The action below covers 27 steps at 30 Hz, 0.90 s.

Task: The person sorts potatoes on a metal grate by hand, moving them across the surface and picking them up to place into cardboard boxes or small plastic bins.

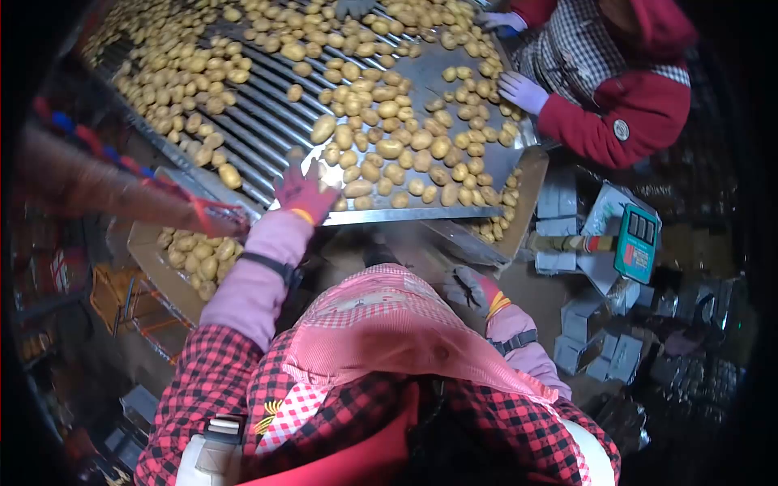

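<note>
My left hand (306, 191), in a red glove, rests at the near edge of the metal sorting table (381, 215). Its fingers are spread, with potatoes (390, 149) just to the right and a bare shiny patch beside the fingertips. My right hand (470, 292), in a grey and red glove with a yellow cuff, hangs low beside my pink apron (381, 332), below the table edge. Its fingers look loosely stretched, and nothing shows in them.
Roller bars (259, 97) carry more potatoes on the left. A cardboard box (531, 182) of potatoes stands at the right corner, another box (146, 247) at lower left. A co-worker's gloved hand (525, 92) rests across the table. A green scale display (636, 243) stands at right.
</note>
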Available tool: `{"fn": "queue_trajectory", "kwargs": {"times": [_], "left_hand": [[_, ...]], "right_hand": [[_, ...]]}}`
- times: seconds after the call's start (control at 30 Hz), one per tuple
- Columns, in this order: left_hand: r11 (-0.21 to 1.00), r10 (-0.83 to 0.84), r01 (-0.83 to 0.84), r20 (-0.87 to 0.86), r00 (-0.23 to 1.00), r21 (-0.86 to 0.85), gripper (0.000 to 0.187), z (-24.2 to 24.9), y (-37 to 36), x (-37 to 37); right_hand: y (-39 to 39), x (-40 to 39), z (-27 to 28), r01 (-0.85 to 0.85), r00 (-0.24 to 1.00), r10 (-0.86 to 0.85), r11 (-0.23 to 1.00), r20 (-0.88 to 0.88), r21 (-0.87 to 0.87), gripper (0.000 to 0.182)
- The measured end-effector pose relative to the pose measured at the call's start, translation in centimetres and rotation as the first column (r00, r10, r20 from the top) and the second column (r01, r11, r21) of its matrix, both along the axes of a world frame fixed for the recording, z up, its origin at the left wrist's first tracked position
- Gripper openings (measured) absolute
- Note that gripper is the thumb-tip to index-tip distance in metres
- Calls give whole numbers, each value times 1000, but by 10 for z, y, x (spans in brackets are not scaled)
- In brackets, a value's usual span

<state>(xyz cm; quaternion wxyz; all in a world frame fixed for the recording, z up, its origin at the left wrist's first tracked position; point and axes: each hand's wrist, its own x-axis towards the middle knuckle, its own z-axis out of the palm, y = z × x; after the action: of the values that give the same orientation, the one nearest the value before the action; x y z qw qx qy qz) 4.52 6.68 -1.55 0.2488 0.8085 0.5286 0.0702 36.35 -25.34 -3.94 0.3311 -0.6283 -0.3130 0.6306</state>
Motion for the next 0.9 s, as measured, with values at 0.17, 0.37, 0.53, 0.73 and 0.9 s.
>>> {"fn": "queue_trajectory", "kwargs": {"times": [0.17, 0.37, 0.53, 0.73, 0.9], "left_hand": [[899, -405, 434, 265, 875, -59, 64, -8, -23, 67], [855, -99, -21, 203, 974, 518, 56, 9, 10, -1], [901, 84, -112, 84, 993, 419, 58, -17, 19, -41], [913, 147, -156, 51, 988, 377, 57, -14, 22, -36], [925, 154, -154, 26, 988, 347, 55, -13, 22, -35]], "right_hand": [[74, -9, 36, 105, 781, -256, 953, 570, 285, 44], [228, -65, 39, -601, 357, -154, 717, 921, 353, 52], [296, -47, 14, -662, 283, -95, 700, 955, 266, 52], [346, 71, -8, -343, 107, -87, 932, 990, 119, 67], [414, 73, 27, -207, -29, 351, 914, 936, -350, 86]]}}
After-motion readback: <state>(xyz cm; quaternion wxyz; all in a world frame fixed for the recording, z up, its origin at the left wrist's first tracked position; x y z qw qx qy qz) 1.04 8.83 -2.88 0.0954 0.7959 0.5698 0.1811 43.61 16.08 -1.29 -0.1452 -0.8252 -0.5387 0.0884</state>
